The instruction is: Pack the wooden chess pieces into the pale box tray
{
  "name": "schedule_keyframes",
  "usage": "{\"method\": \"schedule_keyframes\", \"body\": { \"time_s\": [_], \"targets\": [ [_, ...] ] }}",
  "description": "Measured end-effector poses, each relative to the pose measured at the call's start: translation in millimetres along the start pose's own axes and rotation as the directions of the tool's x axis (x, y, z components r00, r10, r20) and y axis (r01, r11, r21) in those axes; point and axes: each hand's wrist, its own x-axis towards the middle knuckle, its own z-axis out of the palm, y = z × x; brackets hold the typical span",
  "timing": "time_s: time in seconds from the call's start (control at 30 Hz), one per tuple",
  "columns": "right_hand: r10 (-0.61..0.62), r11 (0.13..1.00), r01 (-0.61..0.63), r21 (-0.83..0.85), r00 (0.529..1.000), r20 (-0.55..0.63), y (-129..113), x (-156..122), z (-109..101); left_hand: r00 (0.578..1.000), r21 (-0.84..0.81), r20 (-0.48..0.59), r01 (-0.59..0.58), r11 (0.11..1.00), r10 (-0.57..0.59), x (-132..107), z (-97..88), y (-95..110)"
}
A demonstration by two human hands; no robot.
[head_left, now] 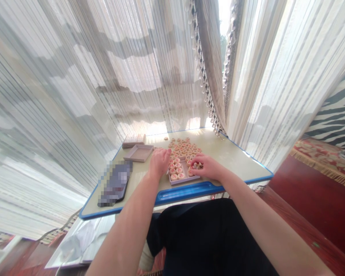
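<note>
A shallow pale box (184,181) stands near the table's front edge. Rows of round wooden pieces (177,171) with red marks, like Chinese chess pieces, lie inside it on the left. My left hand (160,161) is curled at the box's left side, its fingertips partly hidden. Over the right part of the box, my right hand (206,166) has its fingers bent around a few wooden discs (199,166); how many is hard to see. Many loose discs (185,146) are spread on the table just behind the box.
An open shallow tray-like box (138,153) and a closed box (134,140) sit at the back left. A dark, partly blurred phone-like slab (116,182) lies on the left. The table (238,163) has a raised blue rim. Sheer curtains (149,76) hang behind it.
</note>
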Motion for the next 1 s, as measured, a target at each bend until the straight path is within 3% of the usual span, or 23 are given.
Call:
{"method": "schedule_keyframes", "body": {
  "time_s": [0.3,0.53,0.83,0.93,1.0],
  "targets": [
    [0.009,0.99,-0.014,-0.138,0.999,-0.035,1.1,2.3,1.4,1.0,0.013,0.016,0.016,1.0,-0.016,-0.9,0.2,2.2],
    [-0.043,0.992,0.033,-0.122,0.996,-0.075,0.4,3.7,2.4,0.989,-0.125,-0.051,-0.144,0.982,0.139,-1.2,-8.5,18.5],
    [-0.018,0.991,0.007,-0.134,0.997,-0.078,0.1,4.6,3.8,0.989,-0.098,-0.015,-0.149,0.984,0.148,-0.6,-9.4,20.8],
    [0.068,0.982,-0.102,-0.16,0.975,-0.21,8.3,6.9,0.4,0.992,-0.096,-0.007,-0.128,0.987,0.128,-0.9,-9.7,20.9],
    [0.148,0.942,-0.239,-0.234,0.926,-0.348,19.5,8.5,-0.4,0.993,-0.093,-0.01,-0.116,0.989,0.116,-1.1,-9.4,20.5]
  ]
}}
